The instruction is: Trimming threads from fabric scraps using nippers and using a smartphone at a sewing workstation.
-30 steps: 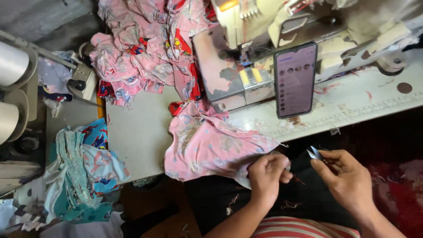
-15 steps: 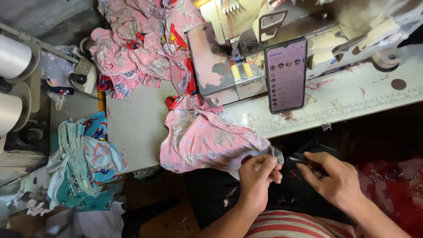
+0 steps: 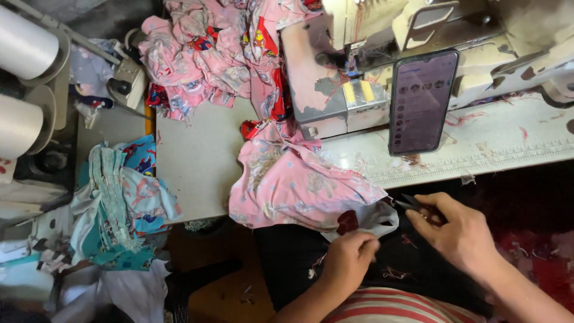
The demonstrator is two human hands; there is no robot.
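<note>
Fabric: pink printed cotton piece [image 3: 302,185], draped off the pale worktable [image 3: 197,161] edge toward my lap.
Left hand [image 3: 350,258]: fingers curled closed, pinching the cloth's pale lower hem.
Right hand [image 3: 460,230]: closed around small dark thread snips [image 3: 409,203], tips just beside the hem.
Machine: worn cream sewing machine [image 3: 359,78] behind the cloth.
Phone: dark smartphone [image 3: 422,101], propped upright against it.
Left side: teal and blue fabric scraps [image 3: 122,203]; white thread cones [image 3: 24,78].

A dark phone [image 3: 422,101] leans against the sewing machine [image 3: 382,54], thread cones [image 3: 24,42] left.
</note>
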